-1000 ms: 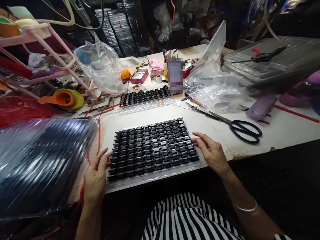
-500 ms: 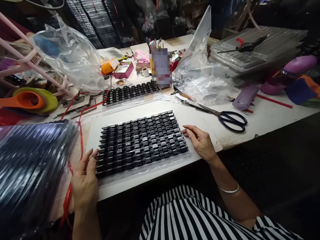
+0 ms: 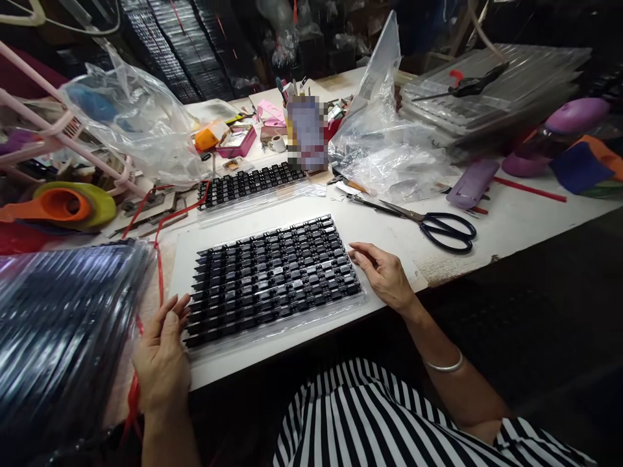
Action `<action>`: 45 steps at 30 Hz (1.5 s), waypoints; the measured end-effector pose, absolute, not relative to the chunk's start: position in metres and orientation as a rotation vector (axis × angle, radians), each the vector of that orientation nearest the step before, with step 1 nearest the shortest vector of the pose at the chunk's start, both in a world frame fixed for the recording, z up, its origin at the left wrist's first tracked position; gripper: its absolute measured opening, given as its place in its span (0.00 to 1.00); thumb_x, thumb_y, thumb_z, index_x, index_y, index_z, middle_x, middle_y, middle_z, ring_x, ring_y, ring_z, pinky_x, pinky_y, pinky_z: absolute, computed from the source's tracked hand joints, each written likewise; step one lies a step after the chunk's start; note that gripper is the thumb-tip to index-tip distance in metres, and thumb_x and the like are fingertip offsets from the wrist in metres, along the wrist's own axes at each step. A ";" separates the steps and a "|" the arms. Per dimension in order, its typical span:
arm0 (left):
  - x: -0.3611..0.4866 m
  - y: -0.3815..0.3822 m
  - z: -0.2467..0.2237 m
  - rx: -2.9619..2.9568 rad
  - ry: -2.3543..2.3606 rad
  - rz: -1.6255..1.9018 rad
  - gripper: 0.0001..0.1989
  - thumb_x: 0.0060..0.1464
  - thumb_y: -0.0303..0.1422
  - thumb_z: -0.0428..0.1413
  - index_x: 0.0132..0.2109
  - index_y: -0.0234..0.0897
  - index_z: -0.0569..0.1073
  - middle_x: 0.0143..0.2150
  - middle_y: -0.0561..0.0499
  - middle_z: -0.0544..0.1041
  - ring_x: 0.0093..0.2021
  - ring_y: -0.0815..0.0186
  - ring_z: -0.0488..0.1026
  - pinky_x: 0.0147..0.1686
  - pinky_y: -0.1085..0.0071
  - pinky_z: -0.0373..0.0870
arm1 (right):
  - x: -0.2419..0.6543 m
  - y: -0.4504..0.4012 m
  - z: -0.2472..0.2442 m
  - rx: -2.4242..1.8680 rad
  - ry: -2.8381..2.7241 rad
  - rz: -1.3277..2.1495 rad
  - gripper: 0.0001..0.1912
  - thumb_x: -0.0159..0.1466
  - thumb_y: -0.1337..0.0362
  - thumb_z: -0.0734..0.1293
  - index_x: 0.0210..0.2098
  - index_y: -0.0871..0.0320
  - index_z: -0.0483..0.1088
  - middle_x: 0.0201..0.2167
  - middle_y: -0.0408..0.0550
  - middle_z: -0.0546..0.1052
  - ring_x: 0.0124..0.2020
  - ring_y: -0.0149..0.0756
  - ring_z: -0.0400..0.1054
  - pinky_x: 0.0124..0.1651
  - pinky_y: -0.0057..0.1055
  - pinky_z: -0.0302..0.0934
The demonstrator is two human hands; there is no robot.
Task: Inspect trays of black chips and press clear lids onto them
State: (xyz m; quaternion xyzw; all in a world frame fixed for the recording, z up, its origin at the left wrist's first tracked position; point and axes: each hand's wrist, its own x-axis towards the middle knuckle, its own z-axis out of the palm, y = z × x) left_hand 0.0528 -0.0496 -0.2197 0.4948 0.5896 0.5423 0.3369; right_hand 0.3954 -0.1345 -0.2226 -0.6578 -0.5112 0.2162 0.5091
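A clear plastic tray [image 3: 292, 323] lies on the white board, filled with rows of small black parts [image 3: 272, 279] that look like electronic components. At its left end is my left hand [image 3: 163, 357], thumb and fingertips closed at the edge. My right hand [image 3: 384, 275] is at the opposite end, with thumb and forefinger brought to the rim. Some of the fingertips on both sides are hidden by the tray edge. A second tray of similar black parts [image 3: 253, 185] sits farther back.
Scissors [image 3: 433, 224] and a purple holder [image 3: 472, 183] lie to the right. Clear plastic bags [image 3: 389, 155] and stacked clear trays [image 3: 487, 97] are behind. At left, a pile of plastic-wrapped dark strips [image 3: 63, 331] and red string [image 3: 158, 272] border the board. The table's front edge [image 3: 292, 350] is close.
The view has shifted slightly, so most things appear a little farther left. Both hands remain at the two ends of the tray, with little other visible movement.
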 end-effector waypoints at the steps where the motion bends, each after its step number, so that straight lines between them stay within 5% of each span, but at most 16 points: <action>1: 0.051 -0.049 -0.221 1.241 1.480 1.455 0.17 0.54 0.38 0.57 0.49 0.38 0.75 0.49 0.46 0.78 0.52 0.60 0.72 0.59 0.59 0.61 | 0.395 -0.134 -0.223 -1.586 -1.232 0.520 0.17 0.66 0.59 0.60 0.48 0.61 0.71 0.42 0.54 0.79 0.42 0.40 0.74 0.46 0.37 0.68; 22: 0.040 -0.065 -0.225 1.193 1.413 1.479 0.17 0.54 0.39 0.56 0.49 0.36 0.73 0.47 0.42 0.77 0.49 0.61 0.74 0.53 0.61 0.65 | 0.399 -0.137 -0.233 -1.667 -1.261 0.501 0.18 0.64 0.55 0.62 0.48 0.58 0.72 0.42 0.53 0.78 0.41 0.42 0.74 0.49 0.43 0.67; 32: 0.034 -0.062 -0.224 1.222 1.529 1.353 0.23 0.53 0.42 0.56 0.54 0.39 0.71 0.51 0.43 0.76 0.50 0.62 0.72 0.52 0.64 0.64 | 0.401 -0.130 -0.225 -1.636 -1.306 0.576 0.17 0.66 0.58 0.59 0.50 0.58 0.69 0.42 0.52 0.78 0.38 0.39 0.75 0.44 0.38 0.70; 36: 0.027 -0.041 -0.211 1.253 1.592 1.123 0.28 0.48 0.47 0.59 0.55 0.42 0.70 0.48 0.46 0.77 0.42 0.65 0.73 0.43 0.68 0.69 | 0.409 -0.114 -0.206 -1.656 -1.466 0.645 0.18 0.67 0.60 0.56 0.52 0.56 0.68 0.38 0.49 0.78 0.32 0.36 0.74 0.35 0.33 0.68; 40: 0.034 -0.006 -0.190 1.346 1.624 0.938 0.33 0.43 0.50 0.60 0.54 0.39 0.71 0.42 0.46 0.78 0.34 0.67 0.72 0.32 0.72 0.69 | 0.418 -0.078 -0.187 -1.828 -1.736 0.542 0.21 0.67 0.62 0.55 0.56 0.58 0.65 0.23 0.45 0.75 0.22 0.37 0.68 0.30 0.33 0.63; 45: 0.050 0.032 -0.184 1.415 1.618 0.918 0.32 0.41 0.50 0.60 0.51 0.34 0.72 0.36 0.46 0.77 0.30 0.66 0.71 0.28 0.70 0.68 | 0.426 -0.031 -0.187 -1.883 -1.837 0.432 0.21 0.63 0.59 0.62 0.55 0.55 0.67 0.24 0.46 0.76 0.29 0.42 0.71 0.36 0.35 0.61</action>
